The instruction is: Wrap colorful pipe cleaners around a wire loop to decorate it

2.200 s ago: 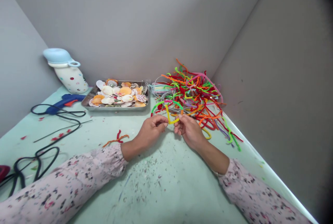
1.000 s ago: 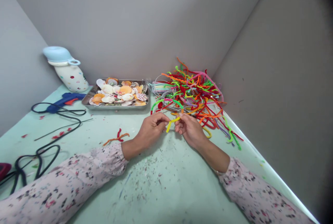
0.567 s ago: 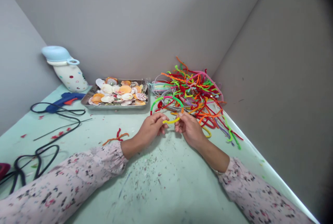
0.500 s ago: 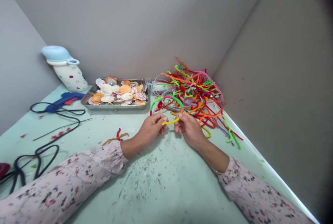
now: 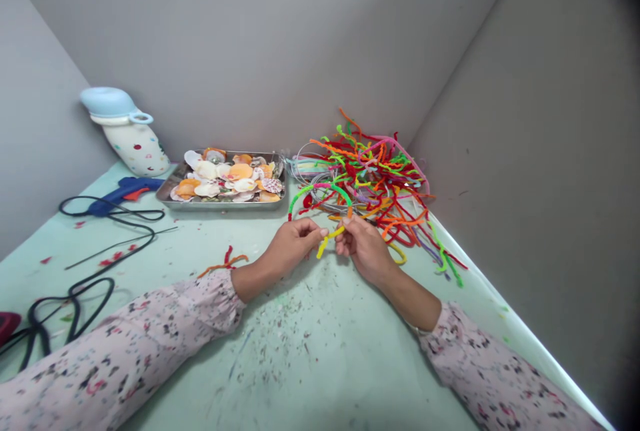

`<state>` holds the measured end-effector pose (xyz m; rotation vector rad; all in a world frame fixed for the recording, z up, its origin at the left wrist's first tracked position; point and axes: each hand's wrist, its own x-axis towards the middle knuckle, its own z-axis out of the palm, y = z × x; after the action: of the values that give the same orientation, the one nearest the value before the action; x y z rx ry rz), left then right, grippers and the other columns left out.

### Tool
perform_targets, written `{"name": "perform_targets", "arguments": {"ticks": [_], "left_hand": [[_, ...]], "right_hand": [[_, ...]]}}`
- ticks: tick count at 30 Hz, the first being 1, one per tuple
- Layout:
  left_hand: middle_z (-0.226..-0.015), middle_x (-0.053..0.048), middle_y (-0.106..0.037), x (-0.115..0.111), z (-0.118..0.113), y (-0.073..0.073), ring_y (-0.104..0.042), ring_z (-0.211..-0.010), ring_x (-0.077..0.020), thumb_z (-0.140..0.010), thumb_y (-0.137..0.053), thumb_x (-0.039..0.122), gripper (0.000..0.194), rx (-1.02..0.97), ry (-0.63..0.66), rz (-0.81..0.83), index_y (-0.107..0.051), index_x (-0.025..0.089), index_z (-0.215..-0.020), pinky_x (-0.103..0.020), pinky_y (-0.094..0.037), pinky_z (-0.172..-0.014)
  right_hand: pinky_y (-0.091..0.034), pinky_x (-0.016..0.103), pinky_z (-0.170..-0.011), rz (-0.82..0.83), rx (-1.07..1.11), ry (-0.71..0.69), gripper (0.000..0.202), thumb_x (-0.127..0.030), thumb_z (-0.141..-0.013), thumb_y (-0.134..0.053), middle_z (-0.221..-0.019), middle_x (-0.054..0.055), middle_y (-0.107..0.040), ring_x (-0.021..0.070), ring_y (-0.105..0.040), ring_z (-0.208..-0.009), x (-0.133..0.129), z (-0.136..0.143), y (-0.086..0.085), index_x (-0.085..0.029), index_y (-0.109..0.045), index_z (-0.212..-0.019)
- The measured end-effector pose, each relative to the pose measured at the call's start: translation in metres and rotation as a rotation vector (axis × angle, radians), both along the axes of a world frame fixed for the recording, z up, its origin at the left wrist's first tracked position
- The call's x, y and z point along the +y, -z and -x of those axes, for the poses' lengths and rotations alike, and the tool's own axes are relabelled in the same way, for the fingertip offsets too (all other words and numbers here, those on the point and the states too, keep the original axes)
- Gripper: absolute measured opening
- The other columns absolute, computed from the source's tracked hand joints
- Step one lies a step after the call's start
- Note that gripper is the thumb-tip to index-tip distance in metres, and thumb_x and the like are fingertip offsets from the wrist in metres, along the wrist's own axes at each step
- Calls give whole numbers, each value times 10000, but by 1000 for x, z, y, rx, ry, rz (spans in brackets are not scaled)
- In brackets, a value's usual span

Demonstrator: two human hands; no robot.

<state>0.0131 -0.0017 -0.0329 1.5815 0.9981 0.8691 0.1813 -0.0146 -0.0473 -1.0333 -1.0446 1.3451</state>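
Observation:
Between my hands a hoop (image 5: 343,195) stands in an arch, wrapped in fuzzy red, green, pink and orange bands. My right hand (image 5: 367,251) pinches it at its right side, by the orange part. From that hand a yellow pipe cleaner (image 5: 321,249) reaches left, its free end now bent downward. My left hand (image 5: 293,244) is closed, thumb and forefinger pinching the yellow pipe cleaner near the bend. Its other fingers are partly hidden, and so is the hoop's lower left side behind that hand.
Behind my right hand lies a tangled heap of coloured pipe cleaners (image 5: 395,171). A metal tray (image 5: 220,206) of seashells stands at the back. To the left are a blue glue gun (image 5: 113,197), a black cord (image 5: 83,284) and a bottle (image 5: 135,147). Twisted orange-red pieces (image 5: 227,264) lie by my left wrist.
The free end of the yellow pipe cleaner has swung from pointing left to hanging down. My left thumb and fingers have moved slightly right onto it. My right hand stays in place.

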Motion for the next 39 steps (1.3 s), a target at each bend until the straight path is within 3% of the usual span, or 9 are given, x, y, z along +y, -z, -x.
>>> {"name": "perform_targets", "arguments": {"ticks": [24, 34, 39], "left_hand": [[-551, 59, -458, -3, -2, 4, -392, -482, -74, -830, -509, 383, 256, 88, 12, -109, -521, 156, -712, -198, -315, -482], [-651, 24, -541, -9, -1, -1, -460, -609, -109, -862, -475, 312, 198, 299, -48, -376, -553, 163, -758, -233, -341, -586], [-661, 20, -545, -9, -1, 0, -468, -616, -109, -865, -470, 310, 196, 245, -42, -362, -547, 162, -762, -229, -350, -587]], "right_hand": [[-350, 160, -359, 37, 80, -2, 199, -363, -799, -580, -550, -25, -597, 84, -547, -413, 0, 1, 0, -174, -536, -754], [-344, 163, -354, 37, 96, -18, 217, -381, -794, -585, -556, -24, -597, 84, -546, -411, -1, 1, -2, -172, -542, -760], [-349, 167, -356, 42, 101, -21, 231, -399, -779, -600, -561, -24, -596, 88, -548, -417, -2, 2, -3, -175, -547, -765]]}}
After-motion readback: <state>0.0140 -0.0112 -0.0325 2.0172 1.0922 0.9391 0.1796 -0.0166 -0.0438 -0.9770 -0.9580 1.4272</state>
